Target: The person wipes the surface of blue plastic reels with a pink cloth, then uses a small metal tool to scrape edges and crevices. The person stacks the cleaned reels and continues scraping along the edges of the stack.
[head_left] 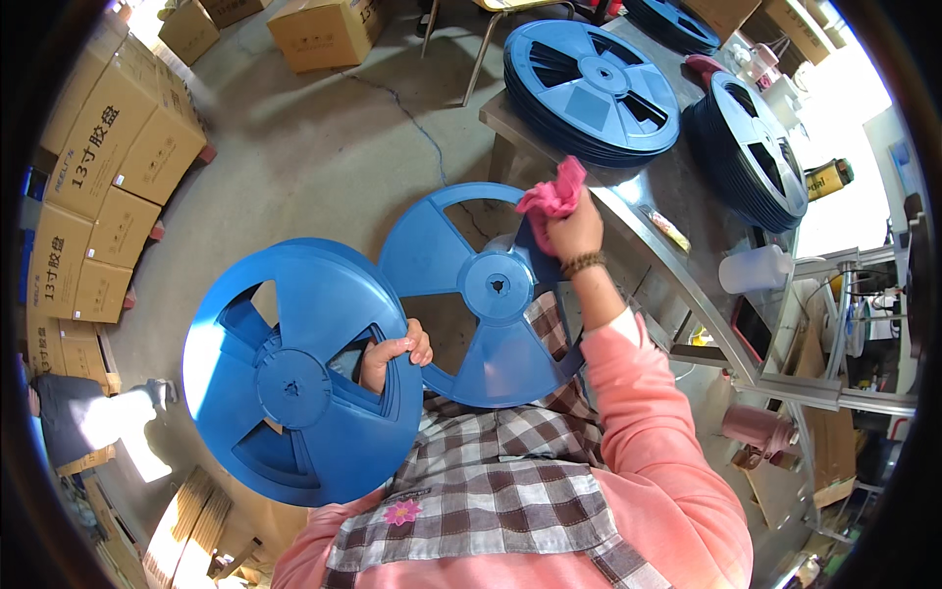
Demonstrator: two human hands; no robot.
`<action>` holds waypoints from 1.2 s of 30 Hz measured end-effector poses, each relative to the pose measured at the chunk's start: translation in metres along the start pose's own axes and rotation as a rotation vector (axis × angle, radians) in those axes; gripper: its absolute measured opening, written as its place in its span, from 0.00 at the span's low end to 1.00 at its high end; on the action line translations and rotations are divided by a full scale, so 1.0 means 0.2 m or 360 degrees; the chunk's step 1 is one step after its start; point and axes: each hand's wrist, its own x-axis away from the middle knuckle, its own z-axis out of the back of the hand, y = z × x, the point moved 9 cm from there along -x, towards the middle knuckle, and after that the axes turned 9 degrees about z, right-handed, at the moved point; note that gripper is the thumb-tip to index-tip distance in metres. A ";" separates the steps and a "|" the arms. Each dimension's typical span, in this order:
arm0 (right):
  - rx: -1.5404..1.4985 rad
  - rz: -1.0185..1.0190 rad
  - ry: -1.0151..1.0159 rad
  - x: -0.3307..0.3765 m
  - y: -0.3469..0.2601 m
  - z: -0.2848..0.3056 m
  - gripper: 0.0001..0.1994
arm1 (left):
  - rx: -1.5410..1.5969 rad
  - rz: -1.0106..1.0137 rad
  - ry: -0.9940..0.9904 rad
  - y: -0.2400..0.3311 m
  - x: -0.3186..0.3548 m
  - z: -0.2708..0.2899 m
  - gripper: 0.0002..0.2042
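Over my lap, my left hand [392, 355] curls its fingers around a stack of blue reels [299, 373]. My right hand [572, 236] pinches a pink cloth [554, 194] against another blue reel [491, 290] beside the desk [677, 196].

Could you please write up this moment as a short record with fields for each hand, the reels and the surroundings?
left hand: left hand grips the rim of a stack of blue reels held on edge beside the lap
right hand: right hand presses a pink cloth against a single blue reel lying across the lap
table: grey table at the right bears two more piles of blue reels and a white jug
surroundings: cardboard boxes stacked at the left on a concrete floor
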 end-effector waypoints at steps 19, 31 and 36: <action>-0.0100 0.0228 0.0303 0.19 0.23 0.10 0.21 | -0.0053 0.0058 -0.0037 0.00 -0.01 0.00 0.09; 0.0378 0.0837 -0.0365 0.34 -0.16 0.03 0.20 | 0.0026 0.0106 -0.0053 -0.02 0.06 -0.01 0.08; -0.0017 0.0085 -0.0038 -0.16 0.00 -0.24 0.18 | 0.0030 0.0012 -0.0128 0.02 0.02 -0.04 0.08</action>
